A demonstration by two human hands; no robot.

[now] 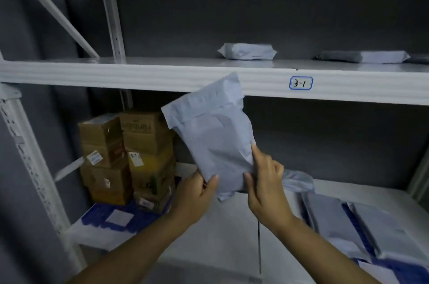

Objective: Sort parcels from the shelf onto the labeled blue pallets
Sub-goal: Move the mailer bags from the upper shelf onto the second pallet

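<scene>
We see a grey poly mailer [216, 142] held upright just below the shelf beam [139, 74], long axis vertical, tilted slightly left, folded flap up (label side hidden). Left hand [197, 195] pinches its bottom-left corner; right hand [267, 181] closes on the lower-right edge. Mailer sits above both hands.

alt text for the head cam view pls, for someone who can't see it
Left hand and right hand hold a grey poly mailer upright before a white shelf labelled 3-1, with cardboard boxes stacked lower left.
</scene>
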